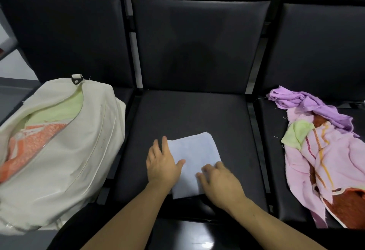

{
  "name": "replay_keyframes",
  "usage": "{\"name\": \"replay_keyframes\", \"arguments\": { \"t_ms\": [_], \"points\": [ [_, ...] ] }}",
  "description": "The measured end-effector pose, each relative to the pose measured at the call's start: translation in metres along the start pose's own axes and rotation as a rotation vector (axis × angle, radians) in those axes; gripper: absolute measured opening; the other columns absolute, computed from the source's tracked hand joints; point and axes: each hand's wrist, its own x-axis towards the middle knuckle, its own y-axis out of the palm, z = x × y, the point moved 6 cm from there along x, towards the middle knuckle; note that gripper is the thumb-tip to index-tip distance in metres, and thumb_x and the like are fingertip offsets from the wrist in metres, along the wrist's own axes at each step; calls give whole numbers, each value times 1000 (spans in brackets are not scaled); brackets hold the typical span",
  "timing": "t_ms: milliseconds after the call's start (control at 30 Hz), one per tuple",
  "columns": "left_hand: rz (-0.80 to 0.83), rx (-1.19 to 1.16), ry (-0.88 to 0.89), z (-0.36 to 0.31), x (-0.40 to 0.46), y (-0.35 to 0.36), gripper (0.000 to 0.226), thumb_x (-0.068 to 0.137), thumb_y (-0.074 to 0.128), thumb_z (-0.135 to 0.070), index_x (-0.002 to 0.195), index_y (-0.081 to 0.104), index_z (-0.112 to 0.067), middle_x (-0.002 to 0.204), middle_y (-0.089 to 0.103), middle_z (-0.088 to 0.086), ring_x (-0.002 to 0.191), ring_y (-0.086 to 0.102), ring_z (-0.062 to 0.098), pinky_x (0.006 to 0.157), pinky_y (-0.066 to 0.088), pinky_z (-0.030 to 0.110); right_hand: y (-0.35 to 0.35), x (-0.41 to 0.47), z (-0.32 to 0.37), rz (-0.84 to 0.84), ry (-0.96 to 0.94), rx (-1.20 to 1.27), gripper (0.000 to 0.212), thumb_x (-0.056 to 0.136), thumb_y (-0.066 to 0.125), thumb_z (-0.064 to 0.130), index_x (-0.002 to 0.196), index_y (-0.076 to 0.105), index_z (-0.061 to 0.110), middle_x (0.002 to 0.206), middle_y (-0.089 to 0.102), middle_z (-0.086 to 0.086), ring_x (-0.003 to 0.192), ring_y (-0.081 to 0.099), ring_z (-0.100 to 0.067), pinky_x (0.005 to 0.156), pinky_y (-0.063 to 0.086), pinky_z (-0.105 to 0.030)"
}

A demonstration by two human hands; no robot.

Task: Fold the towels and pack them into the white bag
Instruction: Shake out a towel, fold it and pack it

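Head cam is showing the pale blue towel (pixel 194 162) lying folded into a small rectangle on the middle seat (pixel 233 115), at about 6 o'clock. Left hand (pixel 163 164) is pressing flat on its left edge with fingers straight, right hand (pixel 220 180) is resting on the near right corner, fingers bent a bit, not really gripping. Looks like the fold is getting smoothed off. Next it's probably needing a proper pinch and a carry over to the white bag (pixel 65 151) sitting open at 9 o'clock, already holding some. Unfolded towel pile (pixel 325 151) is waiting at 3 o'clock
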Motion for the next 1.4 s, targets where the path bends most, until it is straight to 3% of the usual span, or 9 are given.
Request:
{"name": "replay_keyframes", "arguments": {
  "t_ms": [100, 233, 400, 700, 933, 1133, 1267, 1333, 1400],
  "points": [
    [4, -91, -211, 13, -6, -3, 105, 80, 71, -66, 151, 20, -7, 151, 29, 13, 139, 32, 32, 110, 36, 42, -15, 13, -18, -210, 206, 342, 38, 92, 60, 52, 116, 56, 23, 116, 45, 2, 113, 52, -23, 81, 46, -35],
    [156, -275, -334, 17, -4, 12, 88, 82, 75, -57, 137, 38, 1, 139, 47, 15, 128, 50, 32, 101, 47, 39, -2, 36, -25, -91, 441, 613, 59, 85, 68, 54, 124, 51, 12, 113, 60, 0, 107, 61, -26, 82, 49, -37],
    [343, -620, -322, 17, 0, 30, 48, 85, 74, -44, 118, 66, -11, 112, 71, 3, 102, 69, 27, 90, 59, 45, 4, 43, -5, -11, 406, 803, 34, 89, 68, 44, 86, 70, 10, 85, 73, -3, 80, 70, -22, 80, 59, -40],
    [315, -1082, -244, 17, -7, -22, 35, 90, 74, -38, 117, 73, -16, 102, 78, -4, 97, 75, 16, 94, 59, 41, -35, 36, 32, -117, 233, 877, 20, 100, 54, 36, 96, 66, 21, 95, 72, 1, 87, 68, -17, 77, 56, -36],
    [156, -1163, -161, 66, -11, -162, 25, 90, 77, -26, 111, 71, -15, 95, 79, 0, 87, 77, 19, 79, 62, 37, -67, 32, 136, 30, -15, 1084, 21, 99, 60, 39, 103, 71, 22, 93, 78, 5, 86, 76, -15, 78, 62, -37],
    [4, -1092, -222, 145, -10, -270, 44, 86, 81, -31, 123, 63, -13, 107, 77, 3, 88, 76, 24, 74, 63, 40, -60, 45, 258, 197, -150, 1283, 34, 97, 66, 35, 126, 61, 18, 113, 75, -2, 96, 75, -20, 84, 62, -43],
    [-37, -1098, -294, 203, 8, -304, 101, 87, 81, -22, 160, 13, -36, 137, 43, -7, 92, 66, 21, 63, 57, 34, -46, 74, 332, 262, -276, 1281, 53, 96, 68, 22, 138, 44, 43, 125, 64, -3, 105, 71, -24, 84, 62, -45],
    [18, -1112, -283, 227, 23, -305, 88, 91, 76, -18, 159, 24, -38, 145, 51, -1, 102, 70, 27, 74, 60, 38, -33, 90, 361, 298, -271, 1234, 27, 99, 62, 19, 123, 64, 33, 121, 68, -8, 106, 71, -26, 88, 60, -41],
    [97, -1179, -302, 242, 38, -298, 54, 96, 68, -16, 145, 51, -26, 127, 70, 5, 102, 73, 27, 78, 62, 37, -20, 104, 380, 348, -186, 1251, 17, 97, 64, 28, 111, 74, 24, 116, 72, -11, 105, 72, -27, 92, 58, -41]
  ]
}}
